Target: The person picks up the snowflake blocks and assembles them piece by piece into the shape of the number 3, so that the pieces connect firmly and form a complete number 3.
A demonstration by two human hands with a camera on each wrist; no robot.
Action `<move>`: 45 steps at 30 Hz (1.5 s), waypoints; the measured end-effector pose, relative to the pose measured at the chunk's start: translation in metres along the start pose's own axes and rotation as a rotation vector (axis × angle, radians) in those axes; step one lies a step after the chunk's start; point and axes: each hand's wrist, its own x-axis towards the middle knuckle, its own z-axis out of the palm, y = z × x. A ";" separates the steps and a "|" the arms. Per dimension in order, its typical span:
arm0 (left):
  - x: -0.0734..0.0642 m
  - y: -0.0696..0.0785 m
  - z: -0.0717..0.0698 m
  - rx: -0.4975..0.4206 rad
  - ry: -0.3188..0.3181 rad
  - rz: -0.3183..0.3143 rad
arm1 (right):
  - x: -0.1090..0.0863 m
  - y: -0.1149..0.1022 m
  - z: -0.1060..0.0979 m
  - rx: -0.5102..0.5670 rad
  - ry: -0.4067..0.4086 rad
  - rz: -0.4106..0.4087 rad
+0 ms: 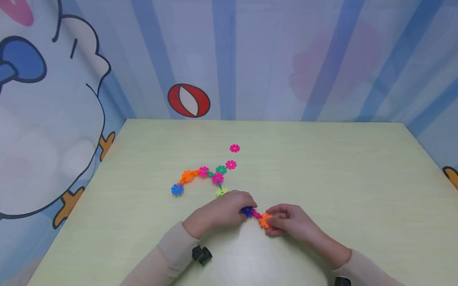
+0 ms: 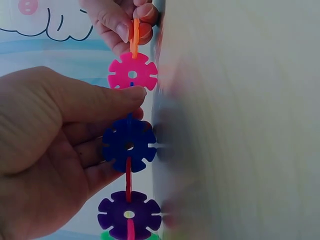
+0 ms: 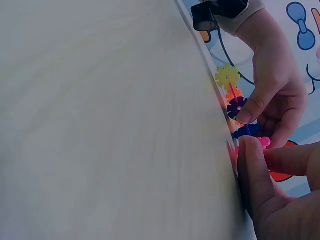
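Observation:
Round notched plastic discs, slotted edge to edge, form a colourful chain on the table. My left hand (image 1: pixel 229 208) pinches its near end at a blue disc (image 1: pixel 247 211), thumb and fingers on either side. Beyond it a pink disc (image 2: pixel 122 67) joins an orange disc (image 1: pixel 265 221), which my right hand (image 1: pixel 297 224) holds between thumb and fingers. In the left wrist view, a dark blue disc (image 2: pixel 117 142) and a purple disc (image 2: pixel 112 215) hang along the same chain under the left hand. A yellow disc (image 1: pixel 222 192) shows just behind that hand, which hides part of the chain.
The chain curves away left past an orange disc (image 1: pixel 187 176) to a blue end disc (image 1: pixel 177 189). Behind it lie a pink disc (image 1: pixel 230 164) and a farther pink disc (image 1: pixel 234 148). A printed cloth backdrop (image 1: pixel 264 59) rises at the far table edge.

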 end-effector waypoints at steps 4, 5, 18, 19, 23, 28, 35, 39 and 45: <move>0.000 0.000 0.000 -0.004 0.004 0.007 | 0.000 -0.001 0.000 -0.027 -0.003 -0.001; -0.001 0.000 0.000 -0.006 0.005 0.005 | 0.000 -0.001 0.000 -0.037 -0.004 -0.003; -0.002 -0.001 -0.002 0.000 0.008 -0.039 | 0.003 -0.001 -0.010 -0.010 -0.096 -0.001; -0.002 0.000 -0.002 -0.001 0.008 -0.041 | 0.004 -0.001 -0.011 -0.006 -0.100 0.003; -0.001 0.000 -0.002 -0.002 0.006 -0.048 | 0.005 -0.002 -0.014 -0.040 -0.096 0.005; 0.000 -0.001 -0.002 -0.004 0.010 -0.050 | 0.007 -0.004 -0.012 -0.130 -0.090 -0.011; 0.000 -0.003 -0.003 -0.011 0.009 -0.063 | 0.008 -0.007 -0.009 -0.197 -0.099 -0.034; -0.001 -0.005 -0.004 -0.011 0.006 -0.063 | 0.009 -0.009 -0.008 -0.226 -0.092 -0.060; -0.002 -0.006 -0.005 -0.013 -0.008 -0.072 | 0.014 -0.008 -0.001 -0.386 0.020 -0.124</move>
